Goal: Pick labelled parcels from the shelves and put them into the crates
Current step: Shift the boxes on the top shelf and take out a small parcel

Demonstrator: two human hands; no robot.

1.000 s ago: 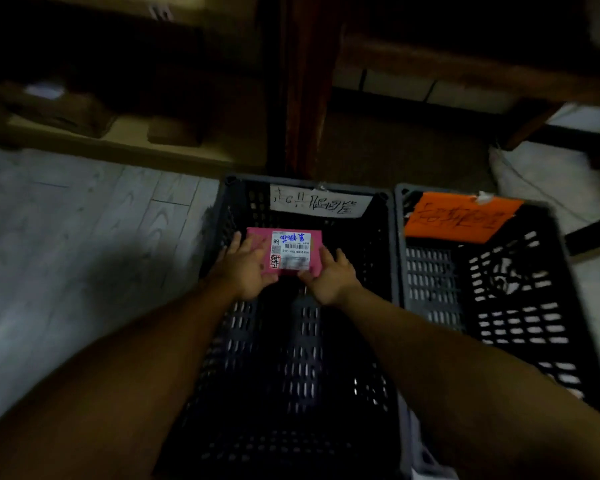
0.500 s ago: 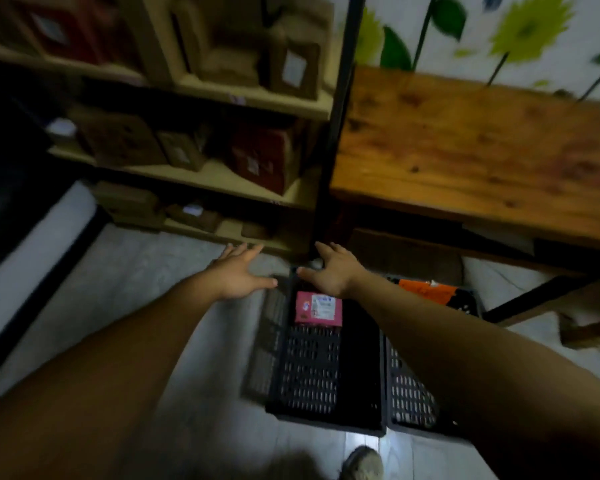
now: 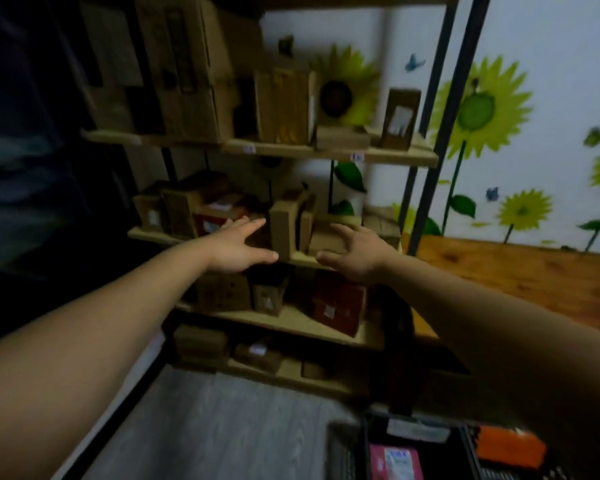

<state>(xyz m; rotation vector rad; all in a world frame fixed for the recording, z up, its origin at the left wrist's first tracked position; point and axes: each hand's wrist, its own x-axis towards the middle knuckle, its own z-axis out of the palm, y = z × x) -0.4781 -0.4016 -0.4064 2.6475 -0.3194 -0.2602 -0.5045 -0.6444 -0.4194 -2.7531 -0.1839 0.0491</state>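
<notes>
Both my hands are raised toward the middle tier of a wooden shelf rack (image 3: 326,154). My left hand (image 3: 240,247) is open with fingers spread, just left of an upright brown cardboard parcel (image 3: 282,227). My right hand (image 3: 355,252) is open too, in front of a flat brown parcel (image 3: 329,233) on the same tier. Neither hand holds anything. At the bottom edge a pink labelled parcel (image 3: 395,462) lies inside the black crate (image 3: 347,452). Beside it a second crate carries an orange tag (image 3: 510,445).
Several brown and red boxes fill the rack's other tiers, such as a red box (image 3: 338,304) below my right hand. A wooden table (image 3: 520,271) stands to the right against a sunflower wall. Grey plank floor (image 3: 222,420) lies before the rack.
Both hands let go of the pink parcel in the black crate, then rose from the crate to the rack's middle tier. My view swung upward from the floor to the shelves.
</notes>
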